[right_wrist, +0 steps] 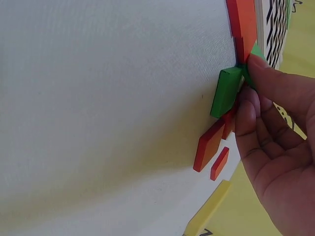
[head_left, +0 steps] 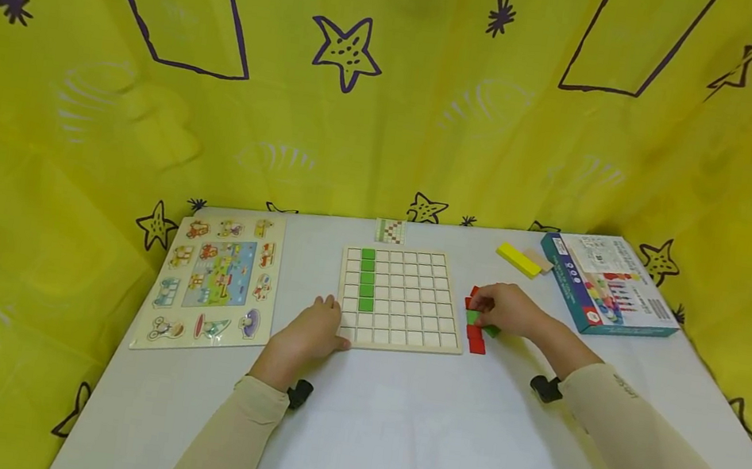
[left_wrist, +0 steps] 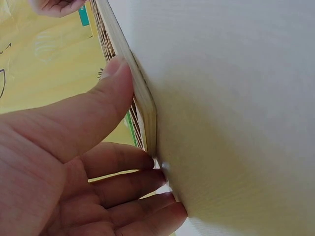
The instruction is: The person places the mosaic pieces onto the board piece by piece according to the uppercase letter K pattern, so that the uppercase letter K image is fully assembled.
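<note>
A wooden grid board (head_left: pixel 412 309) lies on the table, with several green square tiles (head_left: pixel 367 278) in its second column from the left. My left hand (head_left: pixel 309 331) rests at the board's near left corner, thumb against the front edge and the loosely straight fingers along the left side. Just right of the board, my right hand (head_left: pixel 513 310) pinches a green tile (right_wrist: pixel 256 51) between thumb and fingertips, partly covered by them. Beside it, another green tile (right_wrist: pixel 227 91) and several red tiles (head_left: pixel 476 339) lie on the table.
A picture puzzle board (head_left: pixel 275 252) lies to the left. Behind the grid board is a small pattern card (head_left: pixel 390 231). A yellow block (head_left: pixel 519 260), a pale piece (head_left: pixel 540 259) and a boxed set (head_left: pixel 617 288) lie at the back right. Yellow cloth (head_left: pixel 388 148) hangs behind the table.
</note>
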`<state>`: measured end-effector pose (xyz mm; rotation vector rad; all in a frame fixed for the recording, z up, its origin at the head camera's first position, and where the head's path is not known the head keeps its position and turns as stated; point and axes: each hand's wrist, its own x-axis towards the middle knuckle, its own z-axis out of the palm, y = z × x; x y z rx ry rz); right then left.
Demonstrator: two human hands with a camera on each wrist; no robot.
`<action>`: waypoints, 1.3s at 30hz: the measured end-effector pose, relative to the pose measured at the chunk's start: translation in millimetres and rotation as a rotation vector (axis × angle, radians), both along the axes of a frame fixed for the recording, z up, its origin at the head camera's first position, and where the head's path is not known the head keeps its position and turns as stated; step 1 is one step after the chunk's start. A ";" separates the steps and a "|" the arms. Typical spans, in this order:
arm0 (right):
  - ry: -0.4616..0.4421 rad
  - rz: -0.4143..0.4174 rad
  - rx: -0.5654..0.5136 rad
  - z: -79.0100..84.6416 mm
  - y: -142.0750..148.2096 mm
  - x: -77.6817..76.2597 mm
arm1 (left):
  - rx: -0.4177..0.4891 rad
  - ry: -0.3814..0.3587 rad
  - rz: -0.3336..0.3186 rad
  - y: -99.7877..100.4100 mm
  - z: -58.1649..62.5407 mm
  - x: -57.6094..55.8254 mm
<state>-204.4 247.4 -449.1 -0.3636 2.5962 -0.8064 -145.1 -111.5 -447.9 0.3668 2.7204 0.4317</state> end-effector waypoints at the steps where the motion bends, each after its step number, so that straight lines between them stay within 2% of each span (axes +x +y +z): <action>1: 0.000 0.004 -0.003 0.3 0.6 -0.3 | -0.001 0.001 0.000 0.1 -0.2 -0.1; 10: 0.019 0.012 -0.034 8.6 1.1 -8.6 | 0.007 -0.005 0.005 -0.5 0.0 -0.1; 26: -0.013 -0.037 -0.069 23.4 -28.8 -19.6 | 0.013 0.013 -0.009 -0.9 0.7 2.3; 35: 0.062 0.055 -0.143 24.9 -47.4 -22.8 | 0.008 0.012 -0.012 -0.4 0.8 1.5; 39: 0.063 0.067 -0.146 23.5 -57.8 -25.1 | 0.004 0.009 -0.005 0.2 1.7 1.7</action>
